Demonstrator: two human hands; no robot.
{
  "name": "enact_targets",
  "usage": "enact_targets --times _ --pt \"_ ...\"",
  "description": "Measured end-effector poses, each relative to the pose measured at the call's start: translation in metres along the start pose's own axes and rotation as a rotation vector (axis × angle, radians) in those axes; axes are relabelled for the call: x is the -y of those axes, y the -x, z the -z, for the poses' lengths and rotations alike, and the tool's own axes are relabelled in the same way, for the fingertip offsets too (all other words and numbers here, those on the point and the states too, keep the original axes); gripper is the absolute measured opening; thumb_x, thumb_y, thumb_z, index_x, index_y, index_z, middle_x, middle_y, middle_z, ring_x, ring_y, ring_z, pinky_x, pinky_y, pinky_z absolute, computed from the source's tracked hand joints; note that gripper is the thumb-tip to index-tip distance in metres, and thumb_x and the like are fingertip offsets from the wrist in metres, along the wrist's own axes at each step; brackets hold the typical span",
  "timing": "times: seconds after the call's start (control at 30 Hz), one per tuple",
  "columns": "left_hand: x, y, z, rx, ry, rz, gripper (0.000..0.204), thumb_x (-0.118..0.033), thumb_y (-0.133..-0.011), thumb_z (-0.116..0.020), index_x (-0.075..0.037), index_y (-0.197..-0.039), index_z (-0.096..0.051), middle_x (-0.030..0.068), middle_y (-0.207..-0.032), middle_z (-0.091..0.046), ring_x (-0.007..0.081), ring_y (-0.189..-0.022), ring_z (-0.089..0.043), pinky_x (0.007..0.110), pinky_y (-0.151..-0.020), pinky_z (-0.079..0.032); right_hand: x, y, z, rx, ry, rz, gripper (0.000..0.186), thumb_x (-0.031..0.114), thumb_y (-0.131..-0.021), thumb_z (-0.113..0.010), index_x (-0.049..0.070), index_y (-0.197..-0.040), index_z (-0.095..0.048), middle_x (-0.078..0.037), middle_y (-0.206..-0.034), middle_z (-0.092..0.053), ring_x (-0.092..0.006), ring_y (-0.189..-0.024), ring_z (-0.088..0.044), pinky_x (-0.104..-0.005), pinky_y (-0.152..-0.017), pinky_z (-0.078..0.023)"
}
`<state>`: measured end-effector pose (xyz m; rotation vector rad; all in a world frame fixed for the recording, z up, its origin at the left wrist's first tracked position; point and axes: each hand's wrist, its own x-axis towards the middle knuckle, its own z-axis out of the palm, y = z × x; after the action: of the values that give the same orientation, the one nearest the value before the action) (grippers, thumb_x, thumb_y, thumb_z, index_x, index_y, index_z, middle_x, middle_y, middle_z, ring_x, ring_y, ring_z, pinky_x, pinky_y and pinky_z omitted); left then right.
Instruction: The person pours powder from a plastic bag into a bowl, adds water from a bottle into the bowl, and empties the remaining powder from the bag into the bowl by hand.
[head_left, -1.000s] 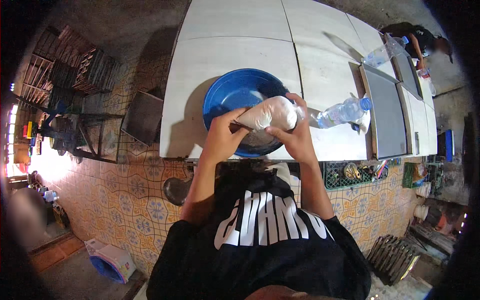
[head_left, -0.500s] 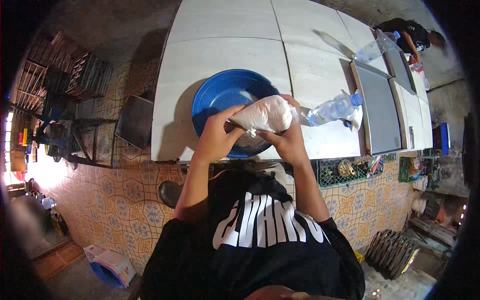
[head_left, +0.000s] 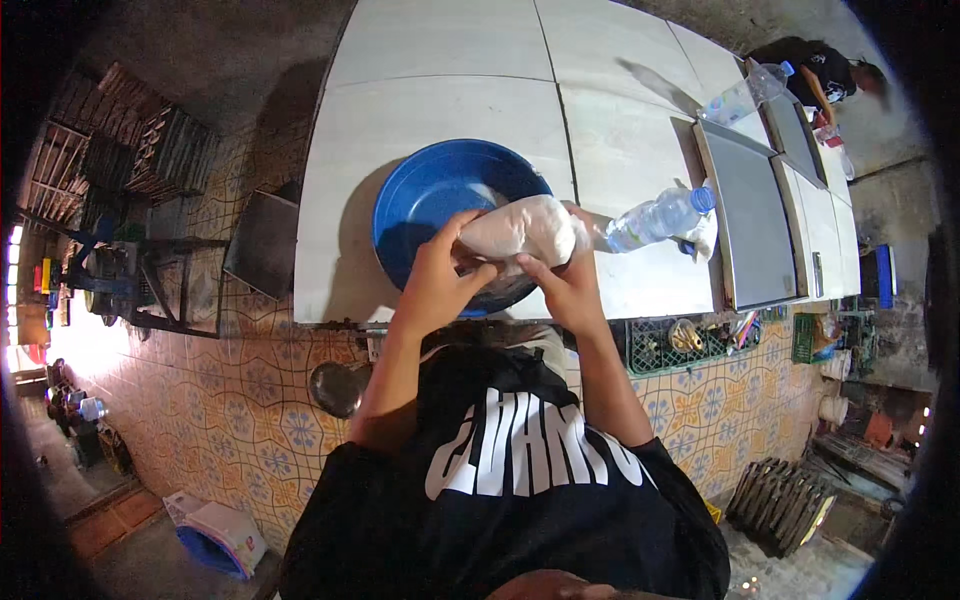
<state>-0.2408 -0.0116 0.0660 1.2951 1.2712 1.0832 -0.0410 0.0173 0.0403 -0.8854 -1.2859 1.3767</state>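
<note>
The left hand [head_left: 437, 280] is clamped on the near-left end of a plump white bag [head_left: 520, 230], thumb below and fingers curled over the end, while the right hand [head_left: 568, 290] grips its other end, with the thumb pressed on the near side and the fingers mostly hidden behind. The bag lies on its side between the hands; it looks soft and full, so a hold at both ends probably keeps it from sagging. Just beneath the hands sits a wide blue basin [head_left: 393, 225], its open mouth placed so that anything falling from the bag would likely land inside. To the right of the right hand, a clear bottle [head_left: 650, 225] leans on the tabletop [head_left: 440, 110], apparently propped by a crumpled whitish thing [head_left: 704, 240]. Farther right of that hand lies a grey tray [head_left: 755, 215], with another clear bottle [head_left: 735, 105] beyond it.
</note>
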Motion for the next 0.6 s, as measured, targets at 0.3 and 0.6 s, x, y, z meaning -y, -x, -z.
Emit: enact_targets --times 0.3,0.6 --pt "0.022 -0.003 -0.009 -0.13 -0.175 -0.165 0.056 0.006 -0.082 -0.077 0.005 -0.135 -0.06 0.0221 -0.124 -0.073 0.0265 -0.114 -0.072 0.037 -0.097 -0.056 -0.003 0.0 0.007 0.064 0.161 0.002 0.081 0.01 -0.086 -0.086 -0.001 -0.15 -0.038 -0.015 -0.14 -0.051 -0.0235 -0.131 -0.054 -0.0378 -0.109 -0.047" --pt "0.024 -0.007 0.0 -0.058 0.033 -0.154 0.058 0.007 -0.087 -0.076 0.003 -0.142 -0.056 0.0166 -0.127 -0.071 0.0206 -0.113 -0.069 0.036 -0.097 -0.057 -0.002 0.001 0.002 -0.024 0.111 0.004 0.09 0.002 -0.079 -0.087 0.0 -0.153 -0.035 -0.015 -0.145 -0.047 -0.0274 -0.137 -0.051 -0.0405 -0.115 -0.043"
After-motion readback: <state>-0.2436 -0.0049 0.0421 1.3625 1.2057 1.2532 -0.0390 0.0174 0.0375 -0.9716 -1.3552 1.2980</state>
